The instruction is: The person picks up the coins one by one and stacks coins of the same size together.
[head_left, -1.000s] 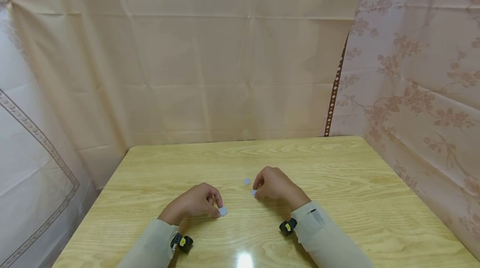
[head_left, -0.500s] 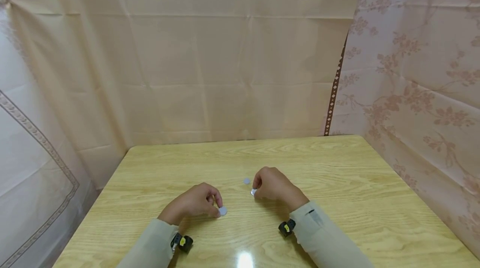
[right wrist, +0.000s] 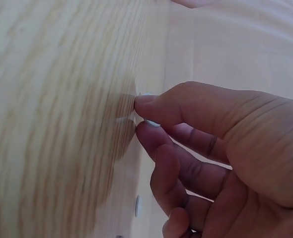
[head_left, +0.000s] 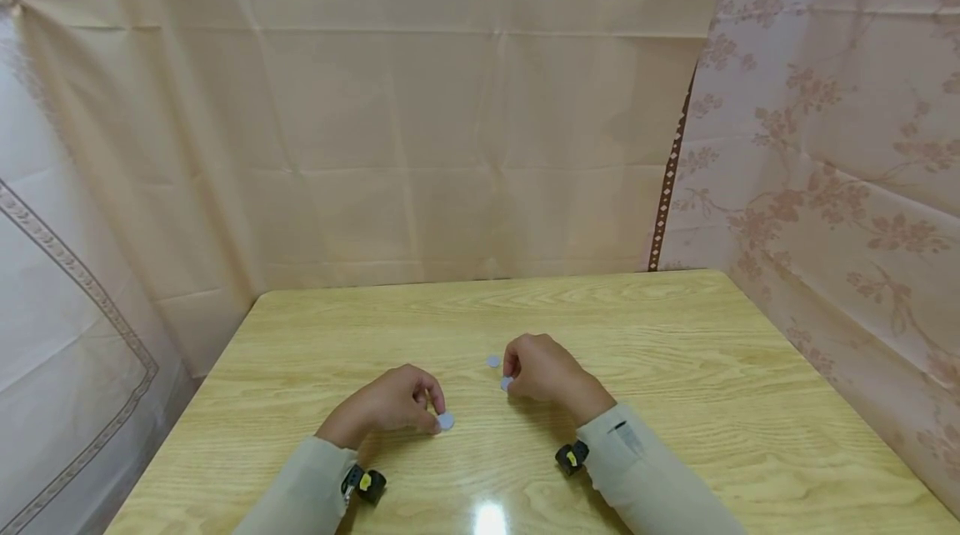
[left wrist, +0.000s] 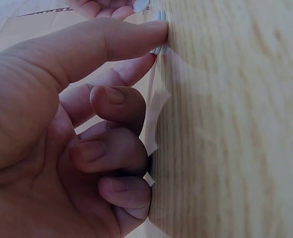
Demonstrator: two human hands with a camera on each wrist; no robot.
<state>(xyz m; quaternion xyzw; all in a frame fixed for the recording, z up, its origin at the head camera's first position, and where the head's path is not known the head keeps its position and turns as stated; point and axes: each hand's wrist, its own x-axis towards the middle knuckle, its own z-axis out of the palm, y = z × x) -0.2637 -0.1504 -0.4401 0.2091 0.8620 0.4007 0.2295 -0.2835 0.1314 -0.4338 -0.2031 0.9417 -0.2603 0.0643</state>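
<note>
My left hand (head_left: 392, 402) rests on the table, thumb and index finger pinching the edges of a small pale silvery disc (head_left: 447, 421). In the left wrist view it looks like a low stack of discs (left wrist: 159, 30); its other fingers are loosely curled. To the right, my right hand (head_left: 546, 368) pinches another such disc (head_left: 506, 383) between thumb and fingertip, tilted and low over the table. That disc (right wrist: 152, 123) is partly hidden by the fingers in the right wrist view. Just beyond lies a further flat disc (head_left: 493, 361), touched by neither hand.
The wooden table (head_left: 637, 335) has pale grain and rounded far corners. A beige curtain (head_left: 465, 143) hangs behind it, a flowered cloth (head_left: 847, 185) on the right. Black wrist straps (head_left: 365, 485) sit on both sleeves.
My right hand has shifted very slightly left, and the disc in it has changed its tilt, flashing bright half a second ago. My left hand has stayed in place.
</note>
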